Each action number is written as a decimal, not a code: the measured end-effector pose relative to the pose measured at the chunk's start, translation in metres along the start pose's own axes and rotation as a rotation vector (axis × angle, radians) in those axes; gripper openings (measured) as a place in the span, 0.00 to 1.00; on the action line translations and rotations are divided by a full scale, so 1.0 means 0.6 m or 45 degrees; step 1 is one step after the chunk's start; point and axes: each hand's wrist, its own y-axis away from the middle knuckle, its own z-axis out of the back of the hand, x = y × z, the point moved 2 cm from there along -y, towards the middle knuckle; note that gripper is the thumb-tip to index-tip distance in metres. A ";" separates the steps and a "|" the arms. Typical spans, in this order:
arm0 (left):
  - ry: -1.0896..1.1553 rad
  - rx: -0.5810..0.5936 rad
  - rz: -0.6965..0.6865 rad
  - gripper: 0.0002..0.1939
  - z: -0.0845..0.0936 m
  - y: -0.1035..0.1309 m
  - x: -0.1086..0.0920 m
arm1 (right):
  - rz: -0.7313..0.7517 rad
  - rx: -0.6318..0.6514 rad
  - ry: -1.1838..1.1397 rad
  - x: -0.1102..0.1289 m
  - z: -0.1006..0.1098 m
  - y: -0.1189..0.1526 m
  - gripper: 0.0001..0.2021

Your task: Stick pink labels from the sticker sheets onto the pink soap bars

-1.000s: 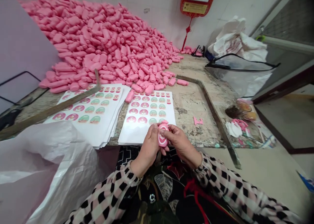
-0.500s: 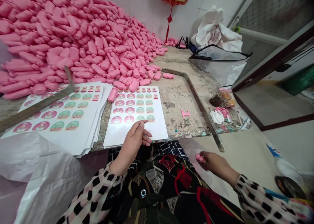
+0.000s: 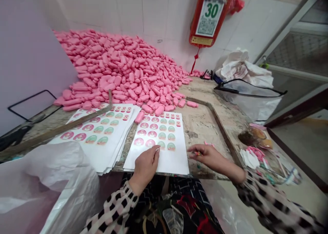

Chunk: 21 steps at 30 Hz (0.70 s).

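Observation:
My left hand [image 3: 145, 166] rests over the lower part of a sticker sheet [image 3: 165, 160] printed with rows of pink and green round labels. Its thumb and forefinger are pinched together near the bottom row; what lies between them, if anything, is too small to tell. To the right of that sheet, my right hand [image 3: 206, 157] hovers over the table edge, its fingers stretched toward the paper and slightly apart. A small coloured spot shows by those fingers, unclear. One pink bottle-shaped piece [image 3: 139, 117] lies at the sheet's upper left corner.
A big heap of pink bottle-shaped pieces [image 3: 120, 66] fills the back left. More sticker sheets [image 3: 102, 155] lie stacked at left under a bent metal bar [image 3: 77, 119]. Another bar [image 3: 221, 128] runs along the right. A clear bag [image 3: 252, 100] stands behind it; white sacking [image 3: 51, 179] hangs at front left.
My right hand has come up and left from below the table edge, and the pink piece it held is gone. My left thumb and forefinger have closed over the sheet. The view has tilted upward.

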 end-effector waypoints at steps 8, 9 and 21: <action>-0.269 -0.033 -0.078 0.17 -0.024 0.007 0.005 | -0.056 -0.347 -0.002 0.027 -0.034 -0.304 0.12; -0.297 -0.034 -0.087 0.17 -0.026 0.008 0.005 | -0.087 -0.417 -0.010 0.030 -0.043 -0.333 0.15; -0.343 0.020 -0.051 0.18 -0.025 0.009 -0.002 | -0.155 -0.606 -0.338 0.042 -0.104 -0.405 0.29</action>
